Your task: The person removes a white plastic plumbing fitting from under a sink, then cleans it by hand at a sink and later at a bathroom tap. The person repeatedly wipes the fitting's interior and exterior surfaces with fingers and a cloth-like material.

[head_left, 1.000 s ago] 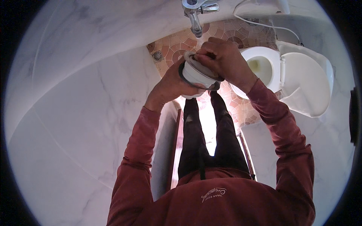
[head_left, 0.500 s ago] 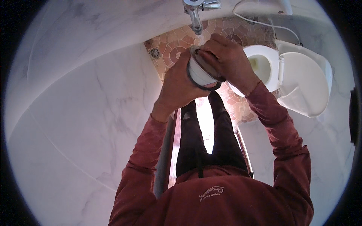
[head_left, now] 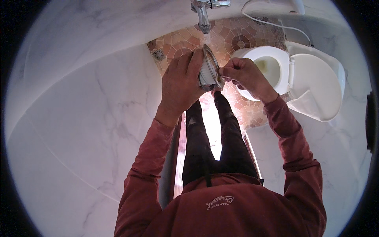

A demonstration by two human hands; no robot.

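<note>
My left hand (head_left: 181, 79) is wrapped round the side of a white, cup-shaped round piece (head_left: 206, 73) with a wide rim, held tilted in front of my body. Its rim face points to the right and shows greyish and brownish marks; what is inside cannot be made out. The thumb and fingers of my right hand (head_left: 248, 77) are pinched together at the near right part of that rim. Whether they hold some small thing there is hidden. Beyond the hands, a chrome tap (head_left: 203, 19) juts from the wall, its spout above the floor.
To the right stands a white toilet (head_left: 286, 65) with its lid (head_left: 319, 87) raised and a white sheet-like piece (head_left: 306, 104) at the lid. A white hose (head_left: 272, 23) runs along the far wall. A round floor drain (head_left: 158, 54) sits in the patterned tiles (head_left: 241, 39). Marbled walls surround me.
My right hand has moved right and nearer, from lying over the rim face to pinching its near edge. The white piece has turned, so its rim is seen more edge-on.
</note>
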